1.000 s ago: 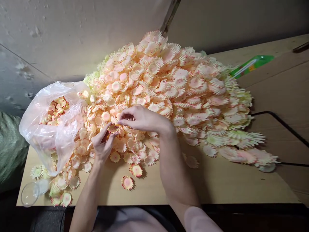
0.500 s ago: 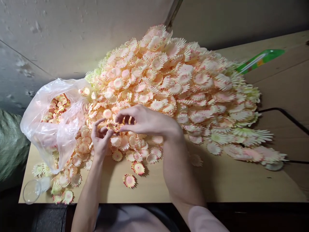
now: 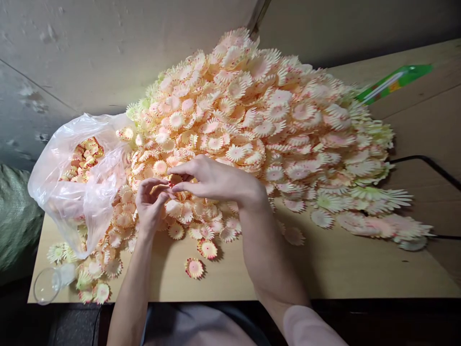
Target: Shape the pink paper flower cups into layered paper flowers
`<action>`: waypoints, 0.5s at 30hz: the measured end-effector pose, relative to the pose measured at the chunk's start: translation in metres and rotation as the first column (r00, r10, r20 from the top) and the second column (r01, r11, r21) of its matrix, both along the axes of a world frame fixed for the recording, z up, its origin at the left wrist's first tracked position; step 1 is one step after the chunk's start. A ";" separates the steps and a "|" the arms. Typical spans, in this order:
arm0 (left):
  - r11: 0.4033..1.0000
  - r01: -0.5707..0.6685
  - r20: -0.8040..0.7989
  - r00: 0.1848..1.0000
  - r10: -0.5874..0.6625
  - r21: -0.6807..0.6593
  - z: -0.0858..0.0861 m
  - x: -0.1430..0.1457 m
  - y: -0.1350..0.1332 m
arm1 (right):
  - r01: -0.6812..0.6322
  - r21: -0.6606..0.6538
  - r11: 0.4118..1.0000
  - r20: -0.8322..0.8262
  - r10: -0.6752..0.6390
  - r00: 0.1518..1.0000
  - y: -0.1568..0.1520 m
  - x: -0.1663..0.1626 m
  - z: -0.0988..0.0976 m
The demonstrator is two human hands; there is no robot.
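Observation:
A small artificial flower piece (image 3: 175, 180), yellowish with red-tipped edges, is held between my two hands in front of the heap. The thumb and fingers of my right hand (image 3: 205, 178) close on it from the right. From the left, my left hand (image 3: 153, 199) has its curled fingertips and thumb at the same piece, partly hiding it. Behind and around both hands rises a big heap of pale pink and cream flower pieces (image 3: 277, 113). Two loose red-edged flower pieces, one at the front (image 3: 194, 268), lie on the table nearer my body.
A translucent plastic bag (image 3: 90, 202) of red-edged pieces stands open at the left. A clear plastic cup (image 3: 47, 286) lies by the table's (image 3: 223, 283) front-left corner. A green packet (image 3: 396, 84) and a black rod (image 3: 437, 170) are at the right.
My right fingers have moved slightly left and closed on the flower piece. My left fingers have curled in closer beside them. The camera view has shifted a little.

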State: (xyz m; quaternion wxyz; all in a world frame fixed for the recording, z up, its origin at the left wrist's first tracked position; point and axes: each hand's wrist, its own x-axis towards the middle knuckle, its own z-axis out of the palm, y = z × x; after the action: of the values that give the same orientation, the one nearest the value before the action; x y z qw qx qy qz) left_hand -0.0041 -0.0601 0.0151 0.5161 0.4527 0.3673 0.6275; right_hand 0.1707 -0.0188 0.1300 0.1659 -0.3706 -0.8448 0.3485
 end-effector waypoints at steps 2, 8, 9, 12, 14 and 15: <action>0.998 -0.032 -0.070 0.997 0.035 0.048 -0.001 -0.001 0.000 | -0.002 0.000 1.000 -0.003 0.002 1.000 0.001 0.000 -0.002; 0.994 -0.019 -0.162 0.986 0.037 0.112 -0.008 -0.006 0.001 | 0.076 -0.060 0.995 -0.097 -0.081 0.992 0.003 -0.004 -0.006; 0.993 -0.006 -0.177 0.984 0.027 0.118 -0.008 -0.006 0.001 | 0.076 -0.088 0.993 -0.113 -0.086 0.990 0.004 -0.004 -0.007; 0.992 0.020 -0.213 0.977 0.008 0.127 -0.007 -0.004 -0.001 | 0.049 -0.166 0.985 -0.128 -0.071 0.989 0.004 -0.002 -0.012; 0.994 0.011 -0.188 0.982 0.010 0.109 -0.005 -0.002 -0.003 | 0.051 -0.196 0.979 -0.092 -0.070 0.993 0.005 -0.002 -0.014; 0.996 0.008 -0.165 0.986 0.007 0.091 -0.005 -0.001 -0.004 | 0.067 -0.194 0.979 -0.062 -0.080 0.995 0.005 -0.002 -0.014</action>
State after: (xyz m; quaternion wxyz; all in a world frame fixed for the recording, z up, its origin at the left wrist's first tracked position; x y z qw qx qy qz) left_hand -0.0048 -0.0636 0.0104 0.4628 0.5263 0.3799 0.6038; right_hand 0.1691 -0.0137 0.1163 0.1714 -0.4035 -0.7866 0.4347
